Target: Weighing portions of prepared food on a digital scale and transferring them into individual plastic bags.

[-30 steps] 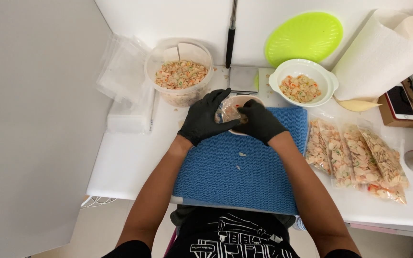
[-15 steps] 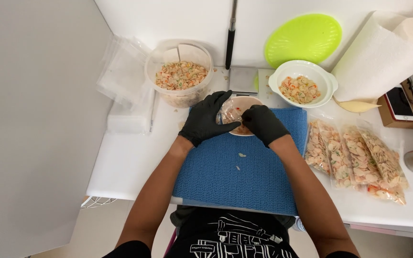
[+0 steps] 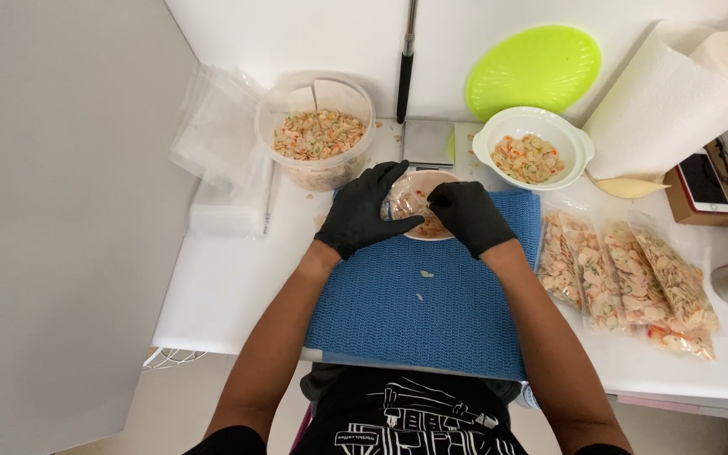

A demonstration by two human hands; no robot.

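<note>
Carefully, we keep our left hand (image 3: 366, 211) and right hand (image 3: 468, 216) closed on the small clear bag (image 3: 414, 205) of mixed pieces, level over the blue mat (image 3: 431, 312), preventing spills.

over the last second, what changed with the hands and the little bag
The right hand slid off the top of the small bag of pieces toward its right side, uncovering more of it. The left hand kept its grip on the bag's left edge. The blue mat, tub, white bowl and filled bags stayed put.
</note>
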